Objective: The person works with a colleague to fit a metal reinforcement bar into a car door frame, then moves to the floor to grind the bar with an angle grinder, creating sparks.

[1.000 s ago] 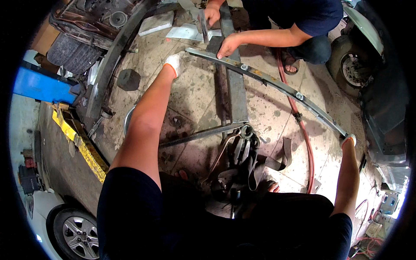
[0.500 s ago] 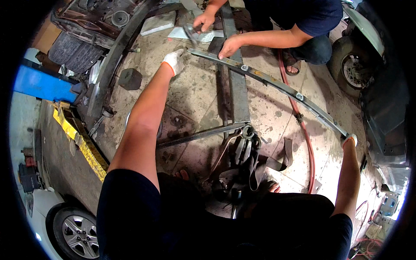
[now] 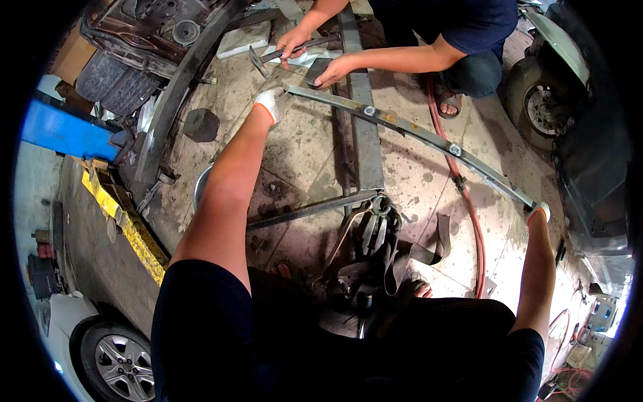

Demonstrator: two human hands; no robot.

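A long, slightly curved metal bar (image 3: pixel 410 127) with rust stains and round fittings slants across the view. At its far left end is my left hand (image 3: pixel 271 106), white-gloved, with the fingers closed around the tip and partly hidden. My right hand (image 3: pixel 543 212), also gloved, grips the near right end. Opposite me a crouching co-worker holds a hammer (image 3: pixel 295 49) in one hand. The co-worker's other hand has a dark metal block (image 3: pixel 317 70) just beyond the bar, near its left end.
Beneath the bar lies a steel frame (image 3: pixel 370 154) on the stained floor. Dark straps and clamps (image 3: pixel 382 248) sit by my feet. A red hose (image 3: pixel 473 221) runs along the right. Also around are a dark block (image 3: pixel 201 125), a yellow beam (image 3: pixel 120 211) and a car wheel (image 3: pixel 539 107).
The co-worker's hand has left the bar and now holds the dark block. The hammer has turned and shifted left. My left hand and the bar's left end have moved slightly nearer.
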